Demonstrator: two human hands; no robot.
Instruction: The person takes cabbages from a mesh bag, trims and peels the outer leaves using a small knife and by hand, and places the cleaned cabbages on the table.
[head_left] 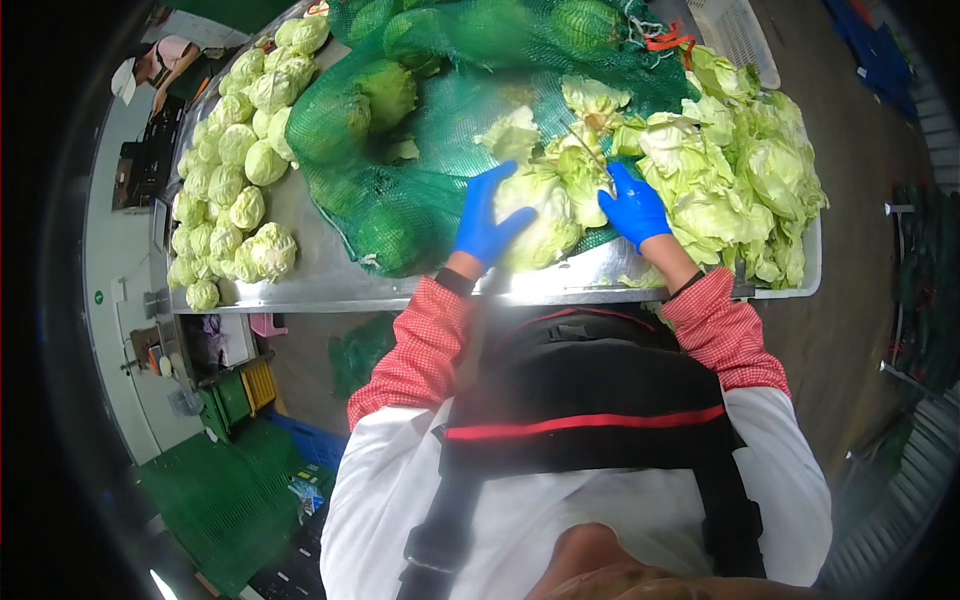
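Observation:
My left hand, in a blue glove, grips the left side of a large pale green cabbage head, thumb and fingers spread around it. Just right of that, my right hand, also gloved, has fingers bent onto loose leaves and a stem. Both lie over a green mesh sack on the steel table, with more cabbages inside the sack. A big heap of loose leaves fills a white tray at the right.
Trimmed cabbage heads pile along the table's left. A white perforated crate stands at the back right. A co-worker is at the upper left. Green crates and a green slatted panel sit lower left; green netting lies below the table.

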